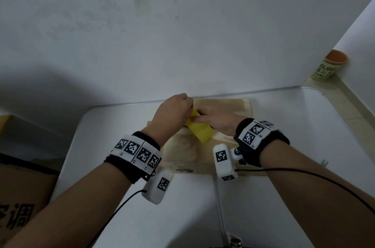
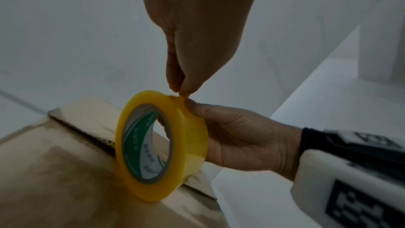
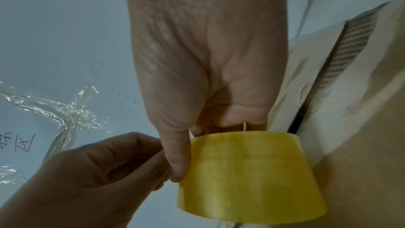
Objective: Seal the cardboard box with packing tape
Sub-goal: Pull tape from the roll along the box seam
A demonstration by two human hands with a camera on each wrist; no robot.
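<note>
R hand [image 2: 245,138] grips tape roll [image 2: 162,146] upright on cardboard box [image 2: 65,171]; L hand [image 2: 192,41] pinches tape's end at top.

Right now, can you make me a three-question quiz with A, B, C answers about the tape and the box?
1. Where does the tape roll stand?
A. on the cardboard box
B. on the floor
C. inside a cup

2. What colour is the tape?
A. blue
B. yellow
C. red

3. What is the left hand doing?
A. lying flat on the table
B. holding scissors
C. pinching at the top edge of the roll

Answers: 1 A, the roll stands on edge on the box top. 2 B, all views show it yellow. 3 C, its fingertips pinch there while the right hand holds the roll.
</note>
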